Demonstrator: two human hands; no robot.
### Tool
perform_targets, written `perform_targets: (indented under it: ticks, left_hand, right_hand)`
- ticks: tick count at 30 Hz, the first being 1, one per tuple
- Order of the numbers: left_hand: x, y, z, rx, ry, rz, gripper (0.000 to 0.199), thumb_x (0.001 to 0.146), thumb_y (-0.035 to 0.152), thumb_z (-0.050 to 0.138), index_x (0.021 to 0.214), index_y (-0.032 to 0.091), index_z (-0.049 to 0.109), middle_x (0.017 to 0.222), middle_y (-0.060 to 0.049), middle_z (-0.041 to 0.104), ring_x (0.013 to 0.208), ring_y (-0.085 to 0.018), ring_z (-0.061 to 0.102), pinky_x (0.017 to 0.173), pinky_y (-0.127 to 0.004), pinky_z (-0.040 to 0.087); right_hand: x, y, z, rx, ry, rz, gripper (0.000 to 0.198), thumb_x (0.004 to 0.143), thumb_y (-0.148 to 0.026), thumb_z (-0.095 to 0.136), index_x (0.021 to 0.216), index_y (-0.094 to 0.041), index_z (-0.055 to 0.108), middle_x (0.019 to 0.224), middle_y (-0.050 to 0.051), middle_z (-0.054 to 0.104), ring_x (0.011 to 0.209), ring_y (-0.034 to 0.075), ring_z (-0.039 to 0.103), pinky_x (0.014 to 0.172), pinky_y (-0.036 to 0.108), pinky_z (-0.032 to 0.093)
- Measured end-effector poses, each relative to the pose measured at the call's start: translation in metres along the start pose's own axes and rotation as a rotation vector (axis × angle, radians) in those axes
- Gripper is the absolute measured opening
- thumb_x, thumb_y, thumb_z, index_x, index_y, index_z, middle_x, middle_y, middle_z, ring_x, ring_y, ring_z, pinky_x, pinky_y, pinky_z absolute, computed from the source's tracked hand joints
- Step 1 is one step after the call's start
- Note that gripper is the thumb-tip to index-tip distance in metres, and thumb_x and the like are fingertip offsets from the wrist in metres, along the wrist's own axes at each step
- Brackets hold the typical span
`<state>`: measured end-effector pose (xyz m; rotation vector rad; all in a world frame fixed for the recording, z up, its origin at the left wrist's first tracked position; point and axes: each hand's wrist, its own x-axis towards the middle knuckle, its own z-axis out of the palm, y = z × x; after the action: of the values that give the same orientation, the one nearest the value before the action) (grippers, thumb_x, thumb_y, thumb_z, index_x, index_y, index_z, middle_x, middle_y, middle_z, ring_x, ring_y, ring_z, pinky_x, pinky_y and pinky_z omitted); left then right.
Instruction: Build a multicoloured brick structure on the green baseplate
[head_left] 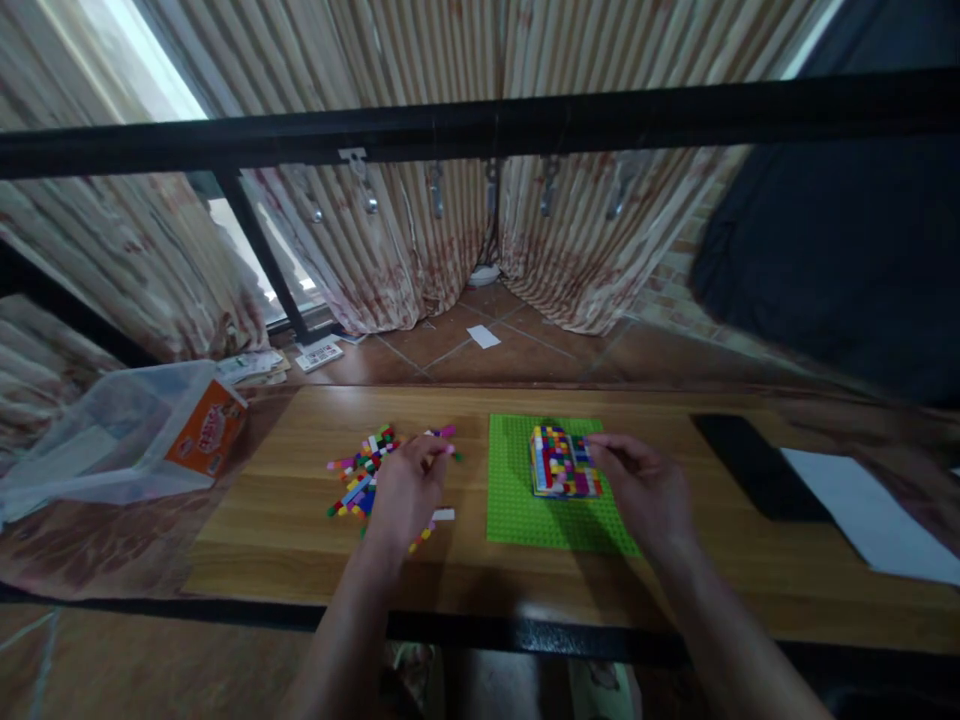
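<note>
A block-shaped build of many-coloured toy bricks (556, 470) stands on a green baseplate (510, 505). My right hand (649, 490) is at its right side, thumb and forefinger closed together at the top right edge; what they pinch, if anything, is hidden. To the left lies a loose pile of small toy bricks (360, 480) in mixed colours. Over the pile's right part is my left hand (409, 485), fingers pinched. A tiny pinkish spot shows at its fingertips, too small to name. A white brick (444, 514) lies just right of that wrist.
The wooden table (285, 540) carries a black flat object (757, 465) and a white sheet (874, 510) at the right. Beyond its left end is a clear plastic bin (127, 420) with an orange label. A black metal bar (480, 125) with hanging hooks crosses in front of the curtains.
</note>
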<state>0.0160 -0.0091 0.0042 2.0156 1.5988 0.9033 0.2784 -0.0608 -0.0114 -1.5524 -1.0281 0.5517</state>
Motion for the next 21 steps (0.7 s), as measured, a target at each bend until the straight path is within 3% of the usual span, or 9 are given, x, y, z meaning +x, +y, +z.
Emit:
perform_targets:
  ticks: [3,10,14,21]
  left_hand:
    - [-0.012,0.023,0.019,-0.298,-0.072,0.072,0.016,0.086,0.024,0.058,0.091,0.018,0.071,0.083,-0.003,0.071,0.07,-0.014,0.061,0.067,-0.024,0.047]
    - [-0.029,0.061,0.056,-0.715,-0.187,0.026,0.012,0.084,0.024,0.063,0.089,0.017,0.071,0.079,-0.001,0.07,0.069,-0.012,0.06,0.064,-0.021,0.046]
    - [-0.03,0.065,0.063,-0.792,-0.202,0.025,0.012,0.084,0.023,0.063,0.091,0.017,0.071,0.083,-0.002,0.071,0.075,-0.013,0.062,0.071,-0.022,0.048]
    - [-0.027,0.063,0.068,-0.718,-0.187,0.001,0.012,0.084,0.022,0.06,0.091,0.018,0.069,0.083,-0.001,0.071,0.073,-0.012,0.062,0.068,-0.022,0.047]
  right_hand:
    - [-0.005,-0.01,0.001,0.067,-0.043,-0.074,0.02,0.079,-0.039,0.066,0.086,-0.021,0.073,0.087,0.005,0.072,0.081,0.021,0.066,0.079,0.038,0.051]
    - [-0.023,-0.032,0.004,0.002,-0.357,-0.261,0.015,0.085,-0.034,0.064,0.095,-0.026,0.073,0.095,0.002,0.072,0.092,0.019,0.064,0.086,0.036,0.047]
    - [-0.024,-0.031,0.004,-0.017,-0.413,-0.284,0.014,0.088,-0.034,0.062,0.093,-0.027,0.073,0.094,0.002,0.071,0.092,0.019,0.063,0.086,0.036,0.046]
    - [-0.017,-0.024,0.001,-0.042,-0.358,-0.295,0.014,0.088,-0.032,0.061,0.088,-0.027,0.074,0.086,0.001,0.069,0.086,0.018,0.062,0.082,0.035,0.046]
